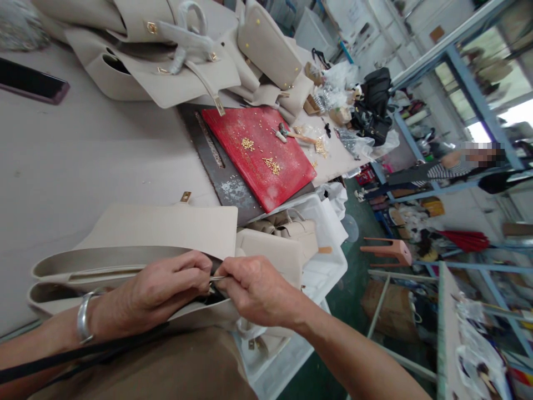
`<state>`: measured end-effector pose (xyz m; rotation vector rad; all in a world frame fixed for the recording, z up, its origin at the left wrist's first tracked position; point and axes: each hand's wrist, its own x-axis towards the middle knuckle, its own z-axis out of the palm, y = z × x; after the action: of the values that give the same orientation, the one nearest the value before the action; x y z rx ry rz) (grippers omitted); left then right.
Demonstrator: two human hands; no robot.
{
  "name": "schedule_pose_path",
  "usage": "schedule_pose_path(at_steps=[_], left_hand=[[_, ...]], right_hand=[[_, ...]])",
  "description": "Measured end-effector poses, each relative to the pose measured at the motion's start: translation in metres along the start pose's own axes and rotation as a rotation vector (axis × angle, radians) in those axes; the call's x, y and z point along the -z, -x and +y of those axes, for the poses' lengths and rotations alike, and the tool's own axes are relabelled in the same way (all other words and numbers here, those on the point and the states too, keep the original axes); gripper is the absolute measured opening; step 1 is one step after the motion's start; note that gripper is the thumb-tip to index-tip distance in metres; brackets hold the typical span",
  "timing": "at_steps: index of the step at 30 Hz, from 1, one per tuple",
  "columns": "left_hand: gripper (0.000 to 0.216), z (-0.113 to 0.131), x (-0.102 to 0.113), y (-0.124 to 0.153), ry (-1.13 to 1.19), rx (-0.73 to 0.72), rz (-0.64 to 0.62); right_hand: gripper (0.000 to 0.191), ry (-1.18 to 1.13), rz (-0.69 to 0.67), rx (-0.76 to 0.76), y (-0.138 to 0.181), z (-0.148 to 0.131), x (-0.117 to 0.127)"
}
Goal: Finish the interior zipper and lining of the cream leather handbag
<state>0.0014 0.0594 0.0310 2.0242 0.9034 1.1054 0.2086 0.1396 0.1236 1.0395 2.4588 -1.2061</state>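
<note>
Pinching a small thin piece between bunched left hand and right hand, at beige bag's mouth just below, apparently adjusting it, next needing steady fingertip control.

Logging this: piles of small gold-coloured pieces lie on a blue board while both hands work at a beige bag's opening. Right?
Only the colour is wrong: the head view shows a red board. The gold-coloured pieces, and the left hand and right hand at the opening of the beige bag, are as you say.
</note>
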Motion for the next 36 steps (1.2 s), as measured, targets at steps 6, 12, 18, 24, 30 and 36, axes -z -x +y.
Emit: schedule_pose_path(at_steps=[6, 12, 18, 24, 30, 36], left_hand=[[0.023, 0.001, -0.006, 0.000, -0.111, -0.046, 0.038], [0.022, 0.004, -0.015, 0.009, -0.291, -0.105, 0.131], [0.022, 0.004, -0.017, 0.013, -0.274, -0.126, 0.142], [0.025, 0.008, -0.022, 0.016, -0.256, -0.134, 0.124], [0.027, 0.014, -0.026, 0.016, -0.250, -0.125, 0.126], [0.029, 0.019, -0.024, 0.005, -0.303, -0.170, 0.126]], right_hand=[[0.017, 0.074, -0.043, -0.030, 0.003, -0.003, 0.001], [0.021, 0.074, -0.091, -0.108, 0.003, -0.011, 0.000], [0.015, 0.028, -0.039, -0.135, 0.007, -0.014, -0.007], [0.009, 0.077, -0.053, -0.121, 0.013, -0.016, -0.011], [0.022, 0.199, -0.102, -0.135, 0.017, -0.028, -0.006], [0.024, 0.485, -0.185, -0.022, 0.014, -0.037, -0.009]])
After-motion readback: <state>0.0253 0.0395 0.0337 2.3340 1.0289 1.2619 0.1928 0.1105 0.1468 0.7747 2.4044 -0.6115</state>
